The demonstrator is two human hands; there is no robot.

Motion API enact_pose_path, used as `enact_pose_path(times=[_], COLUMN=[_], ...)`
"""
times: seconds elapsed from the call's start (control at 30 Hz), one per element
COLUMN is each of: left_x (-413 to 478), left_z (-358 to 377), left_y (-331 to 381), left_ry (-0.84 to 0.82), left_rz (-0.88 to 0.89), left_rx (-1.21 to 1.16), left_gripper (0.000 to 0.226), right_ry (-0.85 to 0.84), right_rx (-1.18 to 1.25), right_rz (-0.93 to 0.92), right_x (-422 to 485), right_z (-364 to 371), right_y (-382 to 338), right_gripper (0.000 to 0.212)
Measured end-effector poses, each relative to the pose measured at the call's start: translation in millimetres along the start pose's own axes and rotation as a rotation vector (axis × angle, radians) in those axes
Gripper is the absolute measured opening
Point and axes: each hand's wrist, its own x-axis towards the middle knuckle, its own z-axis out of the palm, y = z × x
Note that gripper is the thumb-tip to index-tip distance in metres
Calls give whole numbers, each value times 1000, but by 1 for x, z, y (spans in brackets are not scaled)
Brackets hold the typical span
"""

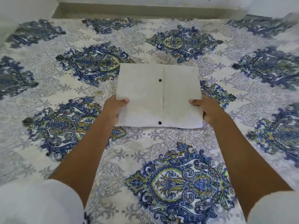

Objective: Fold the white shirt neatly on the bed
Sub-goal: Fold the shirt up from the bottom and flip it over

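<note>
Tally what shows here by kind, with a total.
Shirt: 1
Buttons: 2
Hands: 2
Bed: 1
Total: 6

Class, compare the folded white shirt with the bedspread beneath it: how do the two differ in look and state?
The shirt is plain white with dark buttons down its middle; the bedspread carries blue and green ornate motifs. The shirt is folded into a compact rectangle; the bedspread lies spread out flat. The shirt is gripped at its near corners by the left hand and right hand; the bedspread is not held. Both are fabric with a pale base.
</note>
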Motion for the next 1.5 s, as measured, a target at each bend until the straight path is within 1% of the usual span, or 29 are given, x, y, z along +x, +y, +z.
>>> enact_pose_path(times=[0.1,0.23,0.33,0.37,0.4,0.43,0.47,0.5,0.53,0.57,0.6,0.63,0.67,0.73,0.83,0.93,0.97,1.0,1.07,1.1,1.13,1.17,1.27,1.3,1.33,1.37,1.4,1.47,1.5], left_x=[-44,-120,-156,-160,-159,-156,-150,-146,-142,-137,-130,-118,-105,-79,-60,-59,-60,-61,-60,-58,-53,-48,-48,-56,-67,-80,-93,-120,-127], left_z=[-22,-49,-60,-61,-60,-57,-51,-41,-29,-14,0,11,17,16,10,13,17,22,28,28,27,23,5,0,-2,-1,3,14,13], left_y=[-10,-54,-94,-106,-114,-119,-121,-118,-114,-109,-106,-107,-111,-121,-127,-112,-106,-102,-103,-106,-109,-111,-114,-114,-114,-119,-128,-155,-168], left_ry=[-48,-90,-120,-101,-33,70,205,316,343,276,159,43,-25,-52,-7,142,165,140,-27,-79,-72,-39,91,144,187,201,171,21,-25], left_rz=[-18,-51,-123,-154,-162,-136,-54,81,258,429,567,662,721,754,742,617,604,655,812,840,830,795,582,521,504,543,628,790,834], left_rx=[-37,-39,-77,-57,56,252,499,728,877,983,1122,1273,1403,1557,1586,1498,1471,1482,1561,1582,1587,1578,1512,1490,1463,1445,1447,1478,1499], left_gripper=[32,30,26,24,20,17,24,39,53,62,65,65,66,67,61,62,63,63,60,58,58,58,56,57,60,63,64,63,62], right_ry=[-37,-86,-50,-23,29,125,274,388,408,331,235,162,118,84,166,254,289,293,192,159,165,185,247,288,328,353,361,316,287], right_rx=[-1,-17,-54,-102,-219,-430,-717,-977,-1144,-1243,-1315,-1368,-1417,-1510,-1541,-1401,-1380,-1401,-1461,-1474,-1477,-1471,-1435,-1388,-1334,-1305,-1306,-1333,-1361], right_rz=[-8,52,116,115,90,37,-45,-178,-331,-454,-546,-605,-615,-582,-628,-447,-442,-495,-618,-629,-618,-592,-434,-379,-350,-368,-434,-578,-608], right_x=[-42,-102,-129,-135,-139,-140,-141,-142,-140,-135,-127,-116,-105,-81,-54,-45,-46,-47,-50,-51,-47,-42,-38,-45,-56,-69,-85,-114,-123], right_z=[-11,-26,-29,-27,-24,-19,-13,-4,9,23,37,47,54,55,43,45,50,56,68,69,67,63,49,47,48,52,57,63,61], right_y=[15,61,98,108,116,122,127,128,128,130,134,137,138,135,129,109,105,103,107,113,116,116,113,112,113,120,133,166,181], right_gripper=[30,27,32,32,33,36,41,49,54,56,55,55,57,59,54,56,56,55,52,51,50,50,53,54,56,57,58,59,59])
